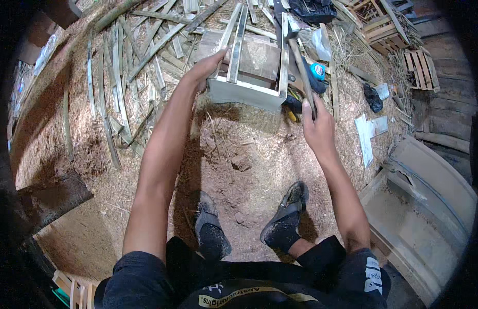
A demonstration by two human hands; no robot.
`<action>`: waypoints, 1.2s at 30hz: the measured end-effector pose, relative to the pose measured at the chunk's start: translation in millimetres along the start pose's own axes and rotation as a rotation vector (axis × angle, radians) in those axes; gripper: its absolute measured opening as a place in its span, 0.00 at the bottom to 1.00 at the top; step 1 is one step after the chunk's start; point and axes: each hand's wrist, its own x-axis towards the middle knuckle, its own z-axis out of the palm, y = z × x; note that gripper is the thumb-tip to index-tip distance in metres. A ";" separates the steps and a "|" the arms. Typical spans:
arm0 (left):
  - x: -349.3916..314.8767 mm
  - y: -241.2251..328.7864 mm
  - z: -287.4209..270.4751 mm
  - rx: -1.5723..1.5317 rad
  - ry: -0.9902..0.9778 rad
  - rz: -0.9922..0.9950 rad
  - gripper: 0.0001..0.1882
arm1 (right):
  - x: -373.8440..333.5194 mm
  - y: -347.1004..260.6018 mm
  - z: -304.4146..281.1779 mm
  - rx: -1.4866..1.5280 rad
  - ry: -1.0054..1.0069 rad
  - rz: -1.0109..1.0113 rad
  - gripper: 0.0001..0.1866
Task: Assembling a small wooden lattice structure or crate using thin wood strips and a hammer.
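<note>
A shallow wooden frame of pale slats rests on a low block on the sawdust-covered ground in front of me. My left hand presses on its left side, fingers against an upright slat. My right hand grips the wooden handle of a hammer, whose dark head sits over the frame's right rail near the top. Two loose slats lie lengthwise across the frame.
Many thin wood strips lie scattered at the left and back. A blue tape measure sits right of the frame. Small slatted crates stand at the back right. My two dark shoes rest on the sawdust below.
</note>
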 end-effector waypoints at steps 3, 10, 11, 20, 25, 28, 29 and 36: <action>-16.0 -0.5 -7.5 0.030 0.095 0.078 0.28 | 8.2 28.4 29.8 -0.047 0.056 0.054 0.22; -70.4 9.3 24.8 0.203 0.236 0.307 0.19 | 32.2 -9.1 58.8 -0.111 0.353 -0.167 0.21; -70.9 3.8 22.1 0.154 0.239 0.347 0.18 | 44.3 -30.8 63.6 0.130 0.254 -0.107 0.20; -65.5 -41.9 27.3 -0.002 0.252 0.511 0.18 | 98.1 -35.3 139.2 0.778 -0.416 0.451 0.16; -65.2 -51.3 20.5 -0.017 0.254 0.566 0.17 | 91.0 -47.7 123.3 0.877 -0.410 0.571 0.10; -61.9 -52.5 19.1 -0.037 0.220 0.552 0.18 | 90.2 -47.1 128.2 0.838 -0.383 0.512 0.11; -60.3 -53.2 19.0 -0.035 0.218 0.552 0.18 | 90.3 -46.7 130.3 0.790 -0.370 0.482 0.10; -63.6 -55.4 16.3 -0.038 0.234 0.562 0.18 | 87.1 -43.8 142.3 0.751 -0.357 0.395 0.13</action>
